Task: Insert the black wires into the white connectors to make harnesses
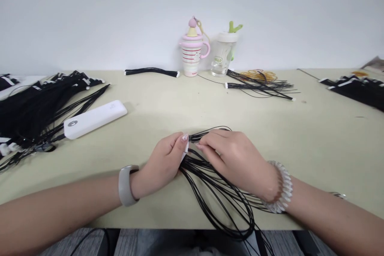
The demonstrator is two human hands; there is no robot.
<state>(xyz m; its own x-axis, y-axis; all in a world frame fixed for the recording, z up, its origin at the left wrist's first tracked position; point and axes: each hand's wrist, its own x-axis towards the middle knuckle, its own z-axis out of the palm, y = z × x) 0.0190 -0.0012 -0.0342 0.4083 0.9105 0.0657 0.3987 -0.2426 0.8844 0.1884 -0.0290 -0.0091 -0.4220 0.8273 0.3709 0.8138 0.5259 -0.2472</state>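
Note:
My left hand [166,160] is closed round a white connector [185,150], thumb on top, near the table's front edge. Out of the connector fans a bundle of thin black wires [219,184], looping right and partly hanging over the edge. Just right of the connector, my right hand [237,160] pinches with thumb and forefinger at the wires of the upper strand. Its other fingers curl in, and which wire it grips is hidden. A grey band sits on my left wrist, a clear coil band on my right.
A white power bank [96,119] lies left, beside a heap of black wire bundles [39,104]. At the back stand a pink-lidded cup [191,58] and a clear cup [223,56]. More wire bundles [258,88] and yellow rubber bands [259,75] lie behind; another pile [360,90] lies right.

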